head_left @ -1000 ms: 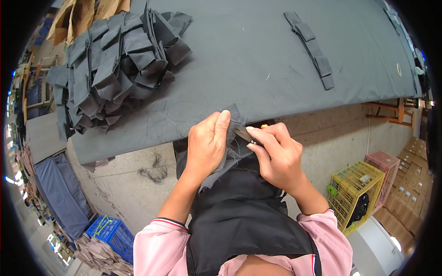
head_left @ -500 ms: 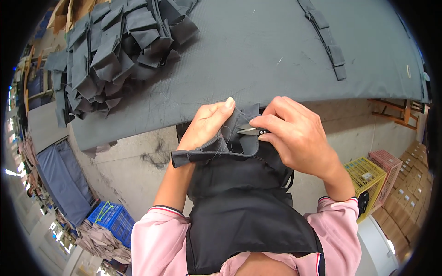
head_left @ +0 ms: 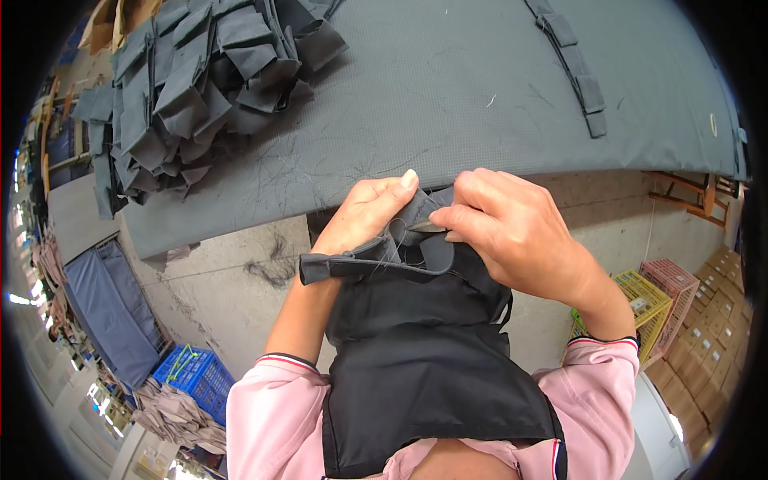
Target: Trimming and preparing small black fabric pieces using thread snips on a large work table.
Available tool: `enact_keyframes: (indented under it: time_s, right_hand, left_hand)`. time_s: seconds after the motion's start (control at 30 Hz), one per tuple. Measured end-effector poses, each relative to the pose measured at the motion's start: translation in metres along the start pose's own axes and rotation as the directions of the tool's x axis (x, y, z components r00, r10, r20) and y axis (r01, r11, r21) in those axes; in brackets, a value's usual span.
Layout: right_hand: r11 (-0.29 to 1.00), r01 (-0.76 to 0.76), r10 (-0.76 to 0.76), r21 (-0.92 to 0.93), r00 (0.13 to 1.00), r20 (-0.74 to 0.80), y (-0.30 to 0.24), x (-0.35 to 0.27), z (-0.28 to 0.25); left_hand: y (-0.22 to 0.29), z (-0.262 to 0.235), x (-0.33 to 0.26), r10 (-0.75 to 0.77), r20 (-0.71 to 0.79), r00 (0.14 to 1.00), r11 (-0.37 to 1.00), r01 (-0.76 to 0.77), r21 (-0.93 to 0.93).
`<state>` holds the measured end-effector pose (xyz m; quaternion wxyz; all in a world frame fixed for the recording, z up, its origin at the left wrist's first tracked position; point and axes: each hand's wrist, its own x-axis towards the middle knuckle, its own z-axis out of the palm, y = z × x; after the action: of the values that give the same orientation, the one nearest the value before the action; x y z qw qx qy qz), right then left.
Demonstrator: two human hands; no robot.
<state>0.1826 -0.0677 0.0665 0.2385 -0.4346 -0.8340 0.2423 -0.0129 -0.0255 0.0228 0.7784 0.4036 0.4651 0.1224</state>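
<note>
My left hand [head_left: 365, 212] is closed on a dark grey fabric strip [head_left: 364, 265], its thumb lying along the upper end. The strip folds round into a loop in front of my black apron [head_left: 432, 384], and loose threads hang from it. In my right hand [head_left: 512, 232] are small thread snips [head_left: 426, 227]. Their metal blades point left against the fabric inside the loop, while my fingers cover the rest of the tool.
Many folded dark grey fabric pieces [head_left: 200, 88] are heaped on the grey-covered table [head_left: 416, 88] at the far left. Another strip [head_left: 572, 68] lies at the far right. Blue crate [head_left: 196, 380] stands left on the floor; yellow crate [head_left: 640, 300] and cardboard boxes [head_left: 712, 344] stand right.
My right hand has turned slightly and its fingers now cover more of the snips, so less blade shows. The strip and my left hand have shifted slightly right.
</note>
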Motion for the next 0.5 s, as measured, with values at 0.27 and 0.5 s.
enact_keyframes:
  time_s: [0.27, 0.5]
  right_hand:
    - [0.793, -0.348, 0.428, 0.5, 0.902, -0.051, -0.011, -0.02, 0.01]
    - [0.897, -0.331, 0.423, 0.293, 0.835, -0.352, 0.007, -0.029, 0.053]
  left_hand:
    - [-0.011, 0.001, 0.006, 0.153, -0.104, 0.983, 0.988, -0.154, 0.003]
    - [-0.02, 0.028, 0.004, 0.368, -0.279, 0.887, 0.918, -0.394, -0.04]
